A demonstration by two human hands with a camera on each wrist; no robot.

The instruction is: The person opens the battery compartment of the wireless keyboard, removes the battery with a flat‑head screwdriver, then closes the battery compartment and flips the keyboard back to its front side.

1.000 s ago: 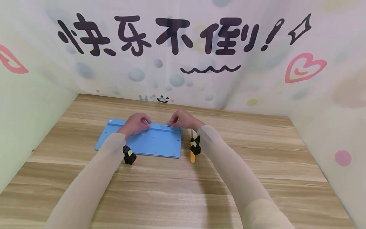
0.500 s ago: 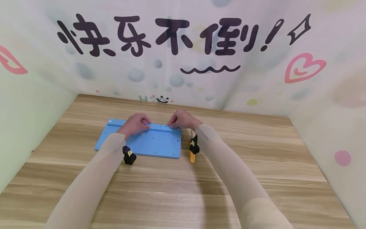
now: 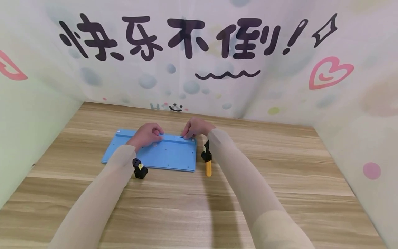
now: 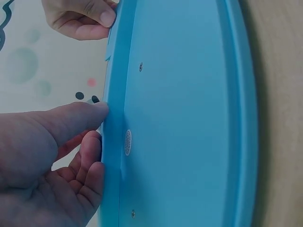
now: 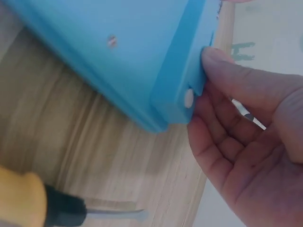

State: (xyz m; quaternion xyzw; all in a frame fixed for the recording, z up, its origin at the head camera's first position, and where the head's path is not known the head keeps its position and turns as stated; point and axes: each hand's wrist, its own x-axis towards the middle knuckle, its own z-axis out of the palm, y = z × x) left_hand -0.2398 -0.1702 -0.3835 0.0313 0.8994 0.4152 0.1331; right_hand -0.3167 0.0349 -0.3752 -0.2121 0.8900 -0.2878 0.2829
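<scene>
A light blue keyboard (image 3: 166, 157) lies face down on the table, its screwed underside and raised far ridge showing. My left hand (image 3: 147, 134) holds that ridge near its middle; in the left wrist view the thumb presses the top and curled fingers (image 4: 92, 177) meet the outer side. At the ridge's right end, my right hand (image 3: 195, 128) pinches the small blue battery cover (image 5: 198, 78) between thumb and fingers. The cover's edge stands slightly proud of the ridge, close by a white rubber foot (image 5: 189, 98). Part of the cover is hidden behind the thumb.
Just right of the keyboard lies a screwdriver (image 3: 208, 168) with a yellow handle, its shaft hidden by the right wrist's black camera (image 3: 206, 155) in the head view. A printed cloth (image 3: 276, 86) hangs behind the table's back edge.
My right wrist and forearm have swung left, and the wrist camera now covers the screwdriver's shaft. The right fingers stay at the cover. My left hand has kept its hold.
</scene>
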